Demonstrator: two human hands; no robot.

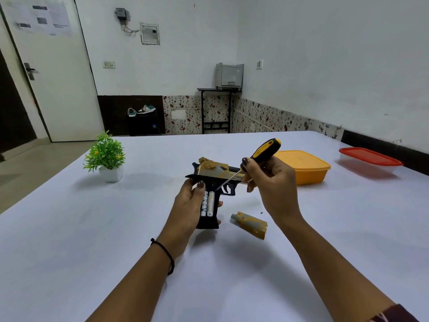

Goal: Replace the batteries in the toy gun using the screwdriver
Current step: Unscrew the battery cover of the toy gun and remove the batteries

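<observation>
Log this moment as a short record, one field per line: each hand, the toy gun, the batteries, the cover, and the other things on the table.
left hand: holds the toy gun by its grip
right hand: grips the screwdriver, whose tip is at the top end of the batteries
batteries: two, seated in the open grip
cover: off, lying on the table right of the gun
other items: potted plant, yellow box, red-lidded box
</observation>
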